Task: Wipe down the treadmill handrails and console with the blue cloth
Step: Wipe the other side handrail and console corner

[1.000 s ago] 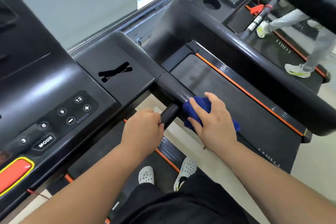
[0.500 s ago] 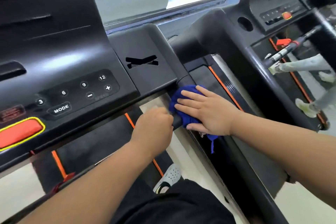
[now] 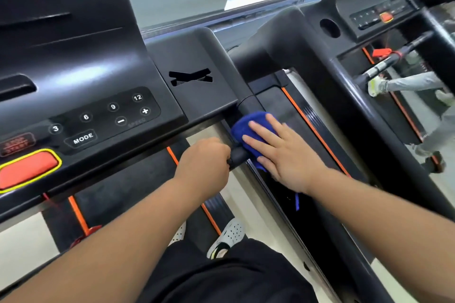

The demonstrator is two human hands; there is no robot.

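Note:
The blue cloth [image 3: 242, 129] is draped over the black right handrail [image 3: 248, 103] just below where it leaves the console [image 3: 98, 110]. My right hand [image 3: 283, 152] lies flat on the cloth with straight, spread fingers and presses it onto the rail. A blue thread hangs below my wrist. My left hand [image 3: 203, 163] is curled in a fist round the short black inner grip bar [image 3: 237, 155] that sticks out beside the cloth. The console shows speed buttons, a MODE key and a red stop button [image 3: 27, 170].
A second treadmill [image 3: 307, 56] stands close on the right, with its own console [image 3: 379, 15] and handrail. Another person's legs and light shoes [image 3: 376, 86] are on a belt at the far right. My own shoes [image 3: 227, 238] stand on the belt below.
My right hand has slid the cloth up the handrail toward the console and flattened out over it. The left hand has kept its grip on the inner bar. The view has swung to the right.

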